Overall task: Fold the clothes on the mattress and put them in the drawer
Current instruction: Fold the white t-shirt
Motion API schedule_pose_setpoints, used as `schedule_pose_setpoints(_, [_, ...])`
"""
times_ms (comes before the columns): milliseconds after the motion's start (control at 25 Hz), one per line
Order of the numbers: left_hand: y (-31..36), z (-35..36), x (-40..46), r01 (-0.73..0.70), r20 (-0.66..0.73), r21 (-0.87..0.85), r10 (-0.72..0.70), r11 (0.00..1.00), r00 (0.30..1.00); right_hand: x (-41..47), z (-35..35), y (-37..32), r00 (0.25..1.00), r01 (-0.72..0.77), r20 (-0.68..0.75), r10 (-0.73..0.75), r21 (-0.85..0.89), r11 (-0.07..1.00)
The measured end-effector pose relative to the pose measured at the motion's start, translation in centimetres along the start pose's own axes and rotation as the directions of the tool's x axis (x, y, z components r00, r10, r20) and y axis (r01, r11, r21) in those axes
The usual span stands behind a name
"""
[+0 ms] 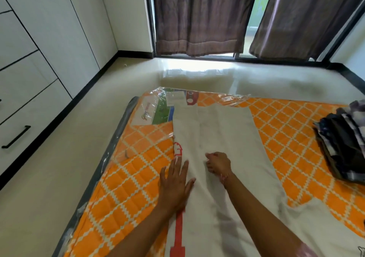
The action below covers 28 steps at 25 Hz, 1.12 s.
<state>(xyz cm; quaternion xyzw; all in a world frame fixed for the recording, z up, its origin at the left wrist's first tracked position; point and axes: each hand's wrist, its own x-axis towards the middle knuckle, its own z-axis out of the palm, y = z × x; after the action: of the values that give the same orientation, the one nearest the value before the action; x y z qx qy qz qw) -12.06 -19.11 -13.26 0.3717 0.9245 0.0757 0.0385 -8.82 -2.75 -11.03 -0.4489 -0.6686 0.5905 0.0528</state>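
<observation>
Right now we see a white garment (217,138) spread flat along the middle of the mattress (126,187), running from the near edge toward the far end, where it lies over a clear plastic packet (156,108) with printed paper inside. Our left hand (175,181) rests on the left side of the garment with fingers straight and spread, palm down, pressing the cloth flat — it has hold of nothing. Just to its right, our right hand (218,163) sits on the middle of the garment with fingers curled, pinching up a small fold of the white cloth; a thin red thread bracelet (225,176) circles that wrist. A red printed strip (178,229) runs along the garment's left edge, partly under our left forearm. The mattress has an orange cover with a white diamond pattern and lies on a pale shiny floor (49,197). At the far right of the mattress, well apart from both hands, sits a pile of dark clothes (343,138) — folded or not, we cannot tell. Along the left wall stands a white cabinet with drawers (25,98), all closed, one with a black handle (15,137). Brown curtains (197,18) hang over the window at the far side.
</observation>
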Motion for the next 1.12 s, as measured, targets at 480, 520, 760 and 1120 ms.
schedule_pose_setpoints(480, [-2.9,-1.9,22.9,0.667,0.334,-0.506,-0.589,0.547,0.736,16.5,3.3,-7.8,0.980,0.092,-0.196,-0.034,0.297,0.950])
schedule_pose_setpoints(520, [-2.8,-1.5,23.0,0.647,0.315,-0.512,-0.577,0.565,0.754,16.6,3.4,-7.4,0.967,0.128,-0.246,-0.065,0.250,0.960])
schedule_pose_setpoints(760, [-3.2,-1.4,27.2,0.427,0.228,-0.881,-0.606,0.206,0.762,17.9,4.4,-7.4,0.900,0.296,-0.311,-0.305,-0.077,0.952])
schedule_pose_setpoints(1120, [-4.0,1.3,20.2,-0.091,0.041,0.072,0.088,0.993,0.995,15.9,3.2,-5.0,0.900,0.331,0.184,-0.396,-0.879,0.344])
